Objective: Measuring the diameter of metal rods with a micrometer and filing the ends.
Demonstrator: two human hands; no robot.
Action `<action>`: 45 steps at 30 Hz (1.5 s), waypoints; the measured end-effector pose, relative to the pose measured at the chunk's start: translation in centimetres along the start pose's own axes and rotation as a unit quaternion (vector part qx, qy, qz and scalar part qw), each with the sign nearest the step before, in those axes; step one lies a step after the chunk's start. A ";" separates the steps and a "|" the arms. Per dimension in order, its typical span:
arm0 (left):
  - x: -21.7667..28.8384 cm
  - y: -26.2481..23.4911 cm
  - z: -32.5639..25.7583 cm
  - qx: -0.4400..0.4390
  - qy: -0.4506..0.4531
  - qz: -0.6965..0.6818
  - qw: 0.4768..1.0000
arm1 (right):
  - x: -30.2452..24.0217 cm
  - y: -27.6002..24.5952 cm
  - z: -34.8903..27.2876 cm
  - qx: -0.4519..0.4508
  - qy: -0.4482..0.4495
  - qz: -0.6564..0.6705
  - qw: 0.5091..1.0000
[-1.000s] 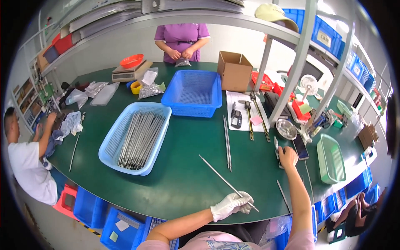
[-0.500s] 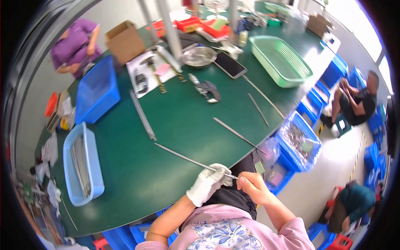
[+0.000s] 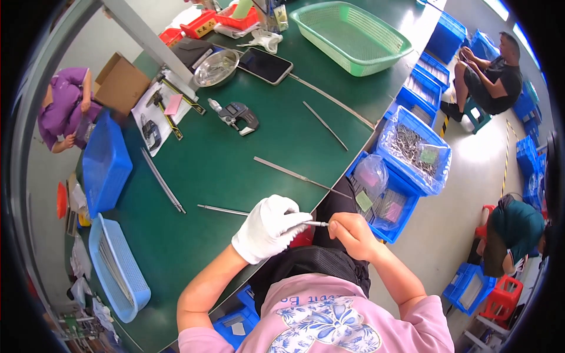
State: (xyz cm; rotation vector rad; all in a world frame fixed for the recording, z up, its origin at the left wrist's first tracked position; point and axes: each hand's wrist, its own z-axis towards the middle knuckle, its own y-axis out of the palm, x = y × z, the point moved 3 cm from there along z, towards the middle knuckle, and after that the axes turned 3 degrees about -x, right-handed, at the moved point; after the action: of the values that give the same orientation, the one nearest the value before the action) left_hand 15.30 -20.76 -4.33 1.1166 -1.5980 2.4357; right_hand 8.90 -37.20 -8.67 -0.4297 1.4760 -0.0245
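Note:
My left hand [image 3: 268, 229], in a white glove, is closed around a thin metal rod [image 3: 226, 210]. The rod's far end sticks out to the left over the table. At its near end, my bare right hand [image 3: 353, 235] pinches the tip between thumb and fingers. A short bare stretch of rod shows between the two hands. Beyond them a slim flat file [image 3: 288, 172] lies with its narrow end over the table edge, and another thin rod [image 3: 325, 125] rests farther back. Several long grey rods [image 3: 162, 179] lie together on the left, apart from my hands.
A digital micrometer [image 3: 240, 116], calipers [image 3: 168, 120], phone [image 3: 265, 65] and metal bowl [image 3: 216, 69] sit farther back. Light blue basket [image 3: 138, 285] with rods is left; green basket [image 3: 353, 50] is far. Blue bins [image 3: 406, 206] stand beyond the right edge. Other people sit or stand around.
The view has shifted, so the table things appear moved. The rod lies more level now. My gloved left hand sits farther from my right hand, which still pinches the rod's end.

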 end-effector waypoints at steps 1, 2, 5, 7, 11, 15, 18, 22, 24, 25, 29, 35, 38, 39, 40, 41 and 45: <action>-0.4 0.3 0.1 -0.005 0.014 0.008 1.000 | -0.1 -0.1 0.0 0.015 0.008 -0.040 0.999; -0.5 0.6 0.0 -0.009 0.019 0.002 1.000 | -0.5 -0.1 0.0 0.029 0.017 -0.081 0.996; -0.5 0.9 -0.3 0.014 0.008 -0.006 1.000 | -3.0 -1.7 0.7 0.190 -0.065 -0.318 0.927; -0.3 0.7 -0.2 0.048 0.002 -0.006 0.999 | -4.8 -2.3 3.1 0.216 -0.078 -0.345 0.910; 0.1 1.3 -0.1 0.079 -0.009 0.011 0.997 | -2.9 -1.5 7.7 0.125 -0.045 -0.422 0.897; -0.1 1.6 -0.2 0.076 -0.005 0.031 0.997 | -2.6 -2.6 7.7 0.093 0.019 -0.453 0.886; -0.2 1.5 -0.5 0.087 -0.001 0.033 0.996 | -2.1 -4.3 4.3 0.147 0.013 -0.325 0.934; -0.2 1.5 -0.4 0.073 0.006 0.033 0.997 | -0.3 -3.7 -2.0 0.222 0.098 -0.097 0.965; -0.1 1.7 -0.3 0.068 0.002 0.052 0.996 | 1.2 -1.7 -4.9 0.271 0.171 0.068 0.945; 0.1 1.7 -0.2 0.065 0.003 0.067 0.996 | 0.8 -0.4 -5.6 0.267 0.162 0.115 0.943; 0.7 1.9 0.5 0.054 -0.027 0.079 0.995 | 0.8 3.2 -6.5 0.282 0.090 0.167 0.941; 0.7 2.2 0.8 0.051 -0.032 0.087 0.994 | 1.5 4.5 -5.2 0.267 0.068 0.118 0.954; 0.5 2.2 0.9 0.044 -0.045 0.080 0.995 | 1.0 4.5 -4.3 0.280 -0.022 0.007 0.960; 0.5 2.2 0.8 0.037 -0.040 0.089 0.995 | 0.9 4.6 -4.2 0.279 -0.028 -0.014 0.960; 0.4 2.1 0.8 0.031 -0.034 0.097 0.994 | 0.8 4.6 -4.0 0.279 -0.034 -0.035 0.959; 0.4 2.1 0.8 0.031 -0.036 0.097 0.994 | 0.9 4.7 -4.0 0.277 -0.035 -0.039 0.959; 0.4 2.2 0.8 0.031 -0.033 0.098 0.994 | 1.1 4.5 -3.7 0.282 -0.027 -0.064 0.957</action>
State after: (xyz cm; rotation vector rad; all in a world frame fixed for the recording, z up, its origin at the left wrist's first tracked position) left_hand 14.59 -22.57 -5.73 1.1083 -1.7403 2.6139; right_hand 4.32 -34.30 -11.19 -0.0578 1.3136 -0.5215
